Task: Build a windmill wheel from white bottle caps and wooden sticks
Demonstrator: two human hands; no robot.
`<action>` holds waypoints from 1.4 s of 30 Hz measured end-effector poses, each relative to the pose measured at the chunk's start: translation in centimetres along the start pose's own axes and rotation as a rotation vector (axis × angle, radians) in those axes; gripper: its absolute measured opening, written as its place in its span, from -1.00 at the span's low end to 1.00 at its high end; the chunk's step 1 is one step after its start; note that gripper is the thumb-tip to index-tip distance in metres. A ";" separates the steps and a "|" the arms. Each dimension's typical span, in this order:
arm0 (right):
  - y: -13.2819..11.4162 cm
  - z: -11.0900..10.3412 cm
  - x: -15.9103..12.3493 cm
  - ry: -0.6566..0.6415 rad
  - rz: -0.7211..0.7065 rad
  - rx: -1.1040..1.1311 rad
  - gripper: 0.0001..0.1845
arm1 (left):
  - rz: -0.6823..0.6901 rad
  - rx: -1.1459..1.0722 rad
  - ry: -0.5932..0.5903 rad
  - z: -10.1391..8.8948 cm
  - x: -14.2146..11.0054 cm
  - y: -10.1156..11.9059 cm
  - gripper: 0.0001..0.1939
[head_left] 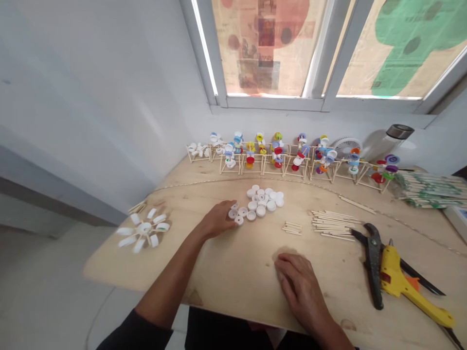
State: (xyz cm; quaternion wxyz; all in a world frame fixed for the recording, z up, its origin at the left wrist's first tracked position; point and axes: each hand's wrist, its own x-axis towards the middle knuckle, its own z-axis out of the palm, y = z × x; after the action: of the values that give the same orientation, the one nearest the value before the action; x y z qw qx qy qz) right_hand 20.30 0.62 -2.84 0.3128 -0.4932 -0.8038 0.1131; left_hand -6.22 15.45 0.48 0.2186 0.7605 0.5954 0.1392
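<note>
My left hand [218, 218] is at the left edge of a pile of white plastic bottle caps [260, 210]. Its thumb and fingers are apart, curved around the nearest caps [233, 213], which appear to lie on the table. My right hand [299, 284] rests on the wood near the front edge, fingers loosely curled together, with nothing visible in it. Short wooden stick pieces [292, 227] lie beyond that hand, beside longer sticks [333, 224]. Over to the left lies a wheel of white cap pieces on stick spokes [144, 228].
Small stick frames with coloured cap wheels [277, 158] line the back of the wooden table [233, 287]. At right lie a black-handled cutter [372, 267], a yellow glue gun [394, 272] and bagged sticks [430, 187]. A fan [347, 147] and flask [392, 141] stand behind.
</note>
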 end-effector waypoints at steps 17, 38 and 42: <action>-0.4 -0.3 0.1 0.005 -0.010 -0.002 -0.71 | 0.100 0.117 0.143 0.9 -0.5 2.1 -0.40; -0.4 -0.1 0.0 0.007 -0.011 0.005 -0.72 | 0.240 0.166 0.440 4.1 -0.2 5.3 -0.87; -0.3 -0.1 -0.1 0.001 -0.003 0.013 -0.72 | 0.199 0.147 0.469 4.1 1.6 5.6 -0.88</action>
State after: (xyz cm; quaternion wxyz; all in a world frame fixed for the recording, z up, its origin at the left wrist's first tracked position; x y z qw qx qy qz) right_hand 20.14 0.38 -2.65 0.3164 -0.4901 -0.8036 0.1179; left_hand 0.86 15.25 -0.38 0.0042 0.7760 0.5607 0.2889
